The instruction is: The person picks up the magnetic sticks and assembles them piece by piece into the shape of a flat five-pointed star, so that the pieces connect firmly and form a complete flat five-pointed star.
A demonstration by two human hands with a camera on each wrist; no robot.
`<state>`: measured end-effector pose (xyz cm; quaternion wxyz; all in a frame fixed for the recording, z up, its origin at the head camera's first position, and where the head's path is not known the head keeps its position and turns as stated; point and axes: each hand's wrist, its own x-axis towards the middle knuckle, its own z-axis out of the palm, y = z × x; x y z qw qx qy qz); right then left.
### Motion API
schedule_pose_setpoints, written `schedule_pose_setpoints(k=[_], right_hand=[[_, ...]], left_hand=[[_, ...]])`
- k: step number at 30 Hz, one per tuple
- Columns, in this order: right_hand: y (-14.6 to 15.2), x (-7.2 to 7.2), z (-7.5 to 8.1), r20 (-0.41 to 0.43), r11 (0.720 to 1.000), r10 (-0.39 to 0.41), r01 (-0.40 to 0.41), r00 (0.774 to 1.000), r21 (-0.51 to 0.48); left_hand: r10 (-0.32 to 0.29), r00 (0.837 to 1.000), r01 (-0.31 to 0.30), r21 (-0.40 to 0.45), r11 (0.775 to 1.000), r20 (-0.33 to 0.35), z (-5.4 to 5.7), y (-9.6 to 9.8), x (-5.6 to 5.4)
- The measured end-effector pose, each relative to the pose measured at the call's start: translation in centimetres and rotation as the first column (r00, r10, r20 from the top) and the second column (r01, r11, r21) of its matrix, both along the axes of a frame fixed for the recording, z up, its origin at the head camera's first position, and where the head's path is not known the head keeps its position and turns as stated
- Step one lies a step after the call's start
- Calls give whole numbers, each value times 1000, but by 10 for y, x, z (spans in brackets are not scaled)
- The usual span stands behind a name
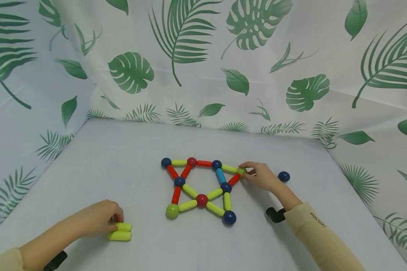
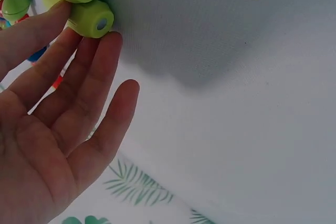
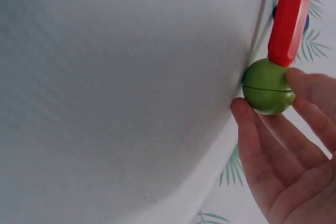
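At the right side of a flat figure of magnetic sticks and balls, my right hand (image 1: 262,177) pinches a green ball (image 3: 268,86) between thumb and fingers. A red stick (image 3: 290,22) and a yellow-green stick (image 1: 229,168) join that ball. My left hand (image 1: 100,218), left of the figure, pinches one yellow-green magnetic stick (image 2: 93,20), with metal discs showing at the stick ends. Another yellow-green stick (image 1: 119,236) lies right alongside it. The figure also has a red ball (image 1: 202,200) near its middle, a light blue stick (image 1: 220,175) and several dark blue balls.
One loose dark blue ball (image 1: 284,176) lies to the right of my right hand. The white table surface (image 1: 129,150) meets a white leaf-printed cloth (image 1: 203,94) at the back and sides. Black wrist cameras hang under both forearms.
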<state>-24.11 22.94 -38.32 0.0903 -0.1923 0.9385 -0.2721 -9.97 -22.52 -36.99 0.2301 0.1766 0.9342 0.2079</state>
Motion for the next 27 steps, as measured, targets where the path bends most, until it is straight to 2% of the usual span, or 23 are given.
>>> schedule_pose_setpoints(k=[2,6,11,14,18,22,27], right_hand=[[1,0,0,-8,1000,-11,11,1000,2],[2,-2,1,-2,1000,-21,21,1000,9],[0,-5,1,25,1000,-23,22,999,1],[-1,-4,1,21,1000,-28,28,999,1],[-2,-2,2,14,999,-44,43,999,4],[-2,-1,1,10,999,-50,50,999,6],[-2,-1,-1,8,998,-58,58,998,8]], left_hand=[[-20,1000,20,26,999,-4,1,0,-1],[-35,999,35,24,999,-17,4,2,-7],[-75,994,79,48,996,-80,14,9,-26],[-93,989,102,77,992,-117,24,18,-45],[-60,990,77,126,989,-131,33,40,-75],[23,989,-1,151,989,-147,33,71,-107],[123,978,-96,163,982,-166,27,110,-149]])
